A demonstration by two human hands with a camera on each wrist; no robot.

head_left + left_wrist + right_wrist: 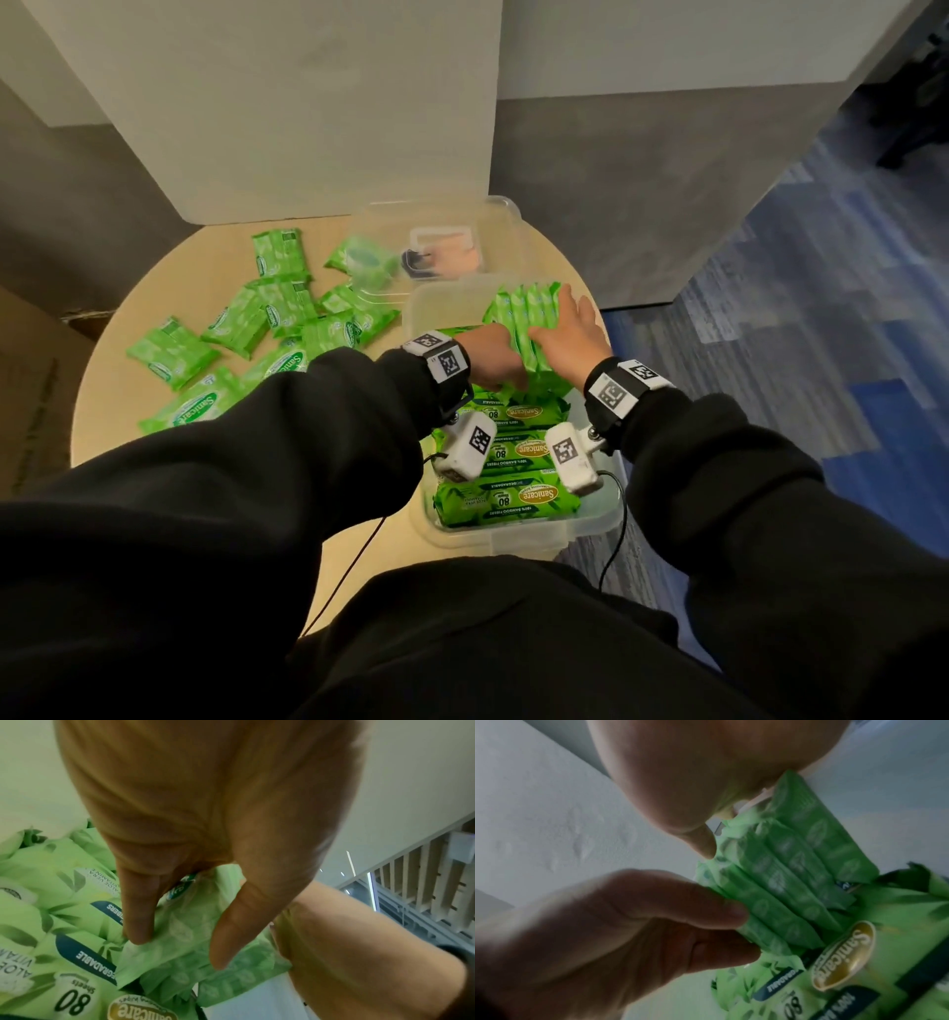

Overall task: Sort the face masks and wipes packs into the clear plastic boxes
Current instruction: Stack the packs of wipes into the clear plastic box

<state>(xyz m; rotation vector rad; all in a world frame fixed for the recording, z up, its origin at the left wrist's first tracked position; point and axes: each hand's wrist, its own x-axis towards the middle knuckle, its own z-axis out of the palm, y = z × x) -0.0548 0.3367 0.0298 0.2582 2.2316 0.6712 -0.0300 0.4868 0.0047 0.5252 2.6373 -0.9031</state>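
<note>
A near clear box (pixel 513 539) holds large Sanicare wipes packs (pixel 513 501) lying flat and a row of small green wipes packs (pixel 529 313) standing on edge at its far end. My left hand (pixel 493 360) pinches one small pack (pixel 180 919) at the near end of that row between thumb and forefinger (pixel 138 912). My right hand (pixel 570 334) lies with straight fingers against the right side of the row (pixel 795 872), its thumb (pixel 700 843) on the packs' top edge. The far clear box (pixel 498 216) holds face masks (pixel 447 257).
Several loose small green wipes packs (pixel 231 329) lie scattered on the left half of the round wooden table (pixel 169 277). White panels stand right behind the table. Blue carpet (pixel 821 334) lies to the right. Thin black cables hang from the wrist cameras.
</note>
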